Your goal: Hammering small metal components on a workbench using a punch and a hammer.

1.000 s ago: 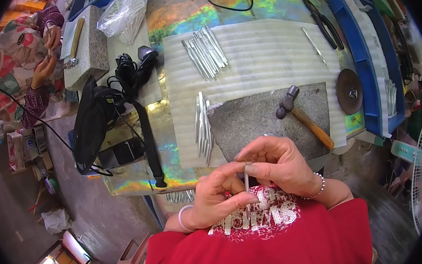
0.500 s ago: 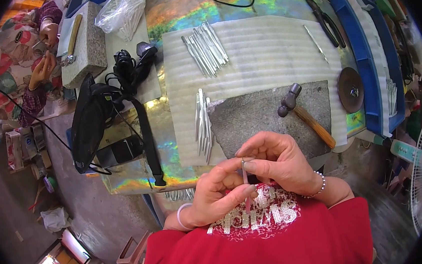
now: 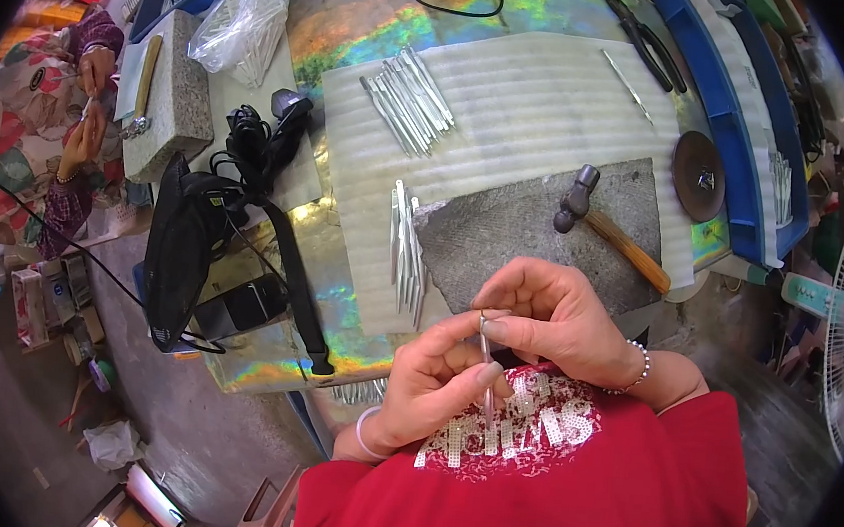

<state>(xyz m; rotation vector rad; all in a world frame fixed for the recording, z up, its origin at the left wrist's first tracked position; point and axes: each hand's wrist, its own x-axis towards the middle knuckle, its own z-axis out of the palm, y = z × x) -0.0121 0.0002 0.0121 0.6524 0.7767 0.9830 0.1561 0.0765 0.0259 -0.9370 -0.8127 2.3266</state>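
Note:
A slim silver metal piece (image 3: 486, 347) is held near my chest, its lower end pointing down over the red shirt. My left hand (image 3: 437, 380) is closed around its middle, thumb pressed on it. At the upper end, the fingertips of my right hand (image 3: 557, 321) pinch it. Just beyond my hands lies a grey stone slab (image 3: 495, 235), with a wooden-handled hammer (image 3: 629, 252) resting on it. Left of the slab is a small bunch of slim silver metal pieces (image 3: 405, 257). Farther back, a larger bunch of similar pieces (image 3: 408, 102) lies on the white foam sheet (image 3: 528, 82).
Black-handled pliers (image 3: 647, 42), a single slim piece (image 3: 628, 86) and a round dark dish (image 3: 699, 177) are at the right, beside blue trays (image 3: 739, 141). A black strapped bag (image 3: 187, 253) sits left. Beyond it, a co-worker's hands (image 3: 88, 124) are near a stone block (image 3: 181, 92).
The held piece has turned slightly and now shines silver instead of pinkish. My hands stay almost in place. The co-worker's hands have moved closer together.

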